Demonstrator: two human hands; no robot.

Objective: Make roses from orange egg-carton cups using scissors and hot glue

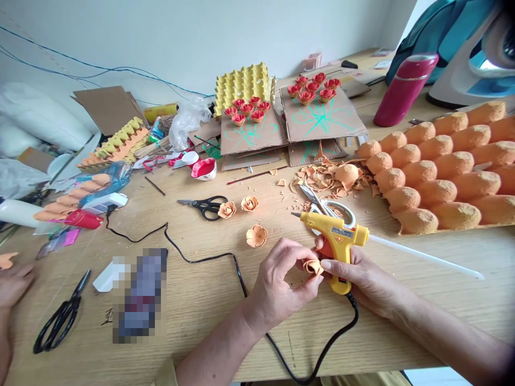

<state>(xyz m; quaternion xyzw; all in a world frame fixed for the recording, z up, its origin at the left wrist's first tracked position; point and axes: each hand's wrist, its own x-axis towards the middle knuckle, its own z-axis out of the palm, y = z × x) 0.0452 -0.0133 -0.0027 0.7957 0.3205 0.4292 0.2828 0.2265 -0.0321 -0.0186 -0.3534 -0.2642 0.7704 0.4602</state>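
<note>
My left hand (281,281) pinches a small orange flower (312,266) cut from egg-carton pulp, its petals curled inward. My right hand (368,276) is wrapped around the handle of a yellow hot glue gun (341,244), with its thumb reaching over to touch the flower's edge. The gun's nozzle points left, and a clear glue stick (426,256) sticks out of its back. Just beyond my hands lie a single-layer orange flower (256,235) and two fuller ones, one orange flower (250,203) beside black scissors (207,206). White-handled scissors (340,210) rest partly behind the gun.
An orange egg tray (438,177) fills the right side, next to orange scraps (322,179). Red flowers stand on cardboard (257,136) at the back. A pink bottle (406,90) is behind. At left are black scissors (60,319) and another person's hand (16,284). The gun's cord (237,262) crosses the table.
</note>
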